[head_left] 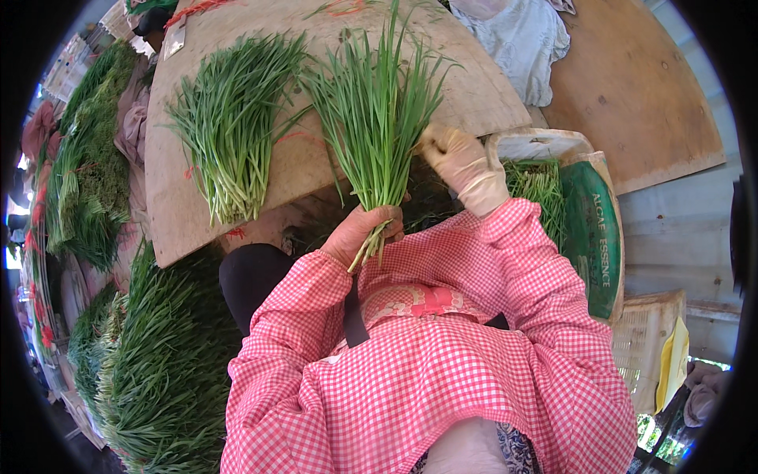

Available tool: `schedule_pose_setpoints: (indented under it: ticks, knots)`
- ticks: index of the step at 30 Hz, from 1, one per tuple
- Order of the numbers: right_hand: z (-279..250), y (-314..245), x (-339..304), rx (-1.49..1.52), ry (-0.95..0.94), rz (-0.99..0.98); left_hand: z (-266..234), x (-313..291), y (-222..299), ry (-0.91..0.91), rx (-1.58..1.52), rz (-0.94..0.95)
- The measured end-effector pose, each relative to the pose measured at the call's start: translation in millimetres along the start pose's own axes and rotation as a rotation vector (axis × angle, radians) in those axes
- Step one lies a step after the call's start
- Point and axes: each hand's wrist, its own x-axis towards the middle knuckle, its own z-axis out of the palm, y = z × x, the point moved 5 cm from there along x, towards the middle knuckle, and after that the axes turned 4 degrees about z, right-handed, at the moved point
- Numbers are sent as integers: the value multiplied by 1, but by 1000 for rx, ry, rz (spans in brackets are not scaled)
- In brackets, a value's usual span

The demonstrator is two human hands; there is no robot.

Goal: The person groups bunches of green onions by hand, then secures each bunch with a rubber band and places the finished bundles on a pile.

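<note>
One printed sack (594, 229) stands at the right of the view, just beside the person's right sleeve and below the edge of the round wooden board; it is dark green with a pale rim and pale lettering, and its open mouth holds green stalks. A flat yellow packet (673, 362) hangs or leans at the lower right, against a pale woven basket (638, 340). Its printing is too small to tell.
</note>
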Motion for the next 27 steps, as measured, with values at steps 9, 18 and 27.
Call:
schedule_pose_setpoints:
  ticks: [9, 18, 27]
  knots:
    - [-103, 103, 12, -521, 214, 435, -4, 2, -4, 159, 70, 6]
    - [67, 3, -82, 553, -611, 444, -34, 11, 9, 407, 1088, 349]
    - [101, -23, -75, 1463, -302, 773, -20, 4, 12, 393, 1858, 316]
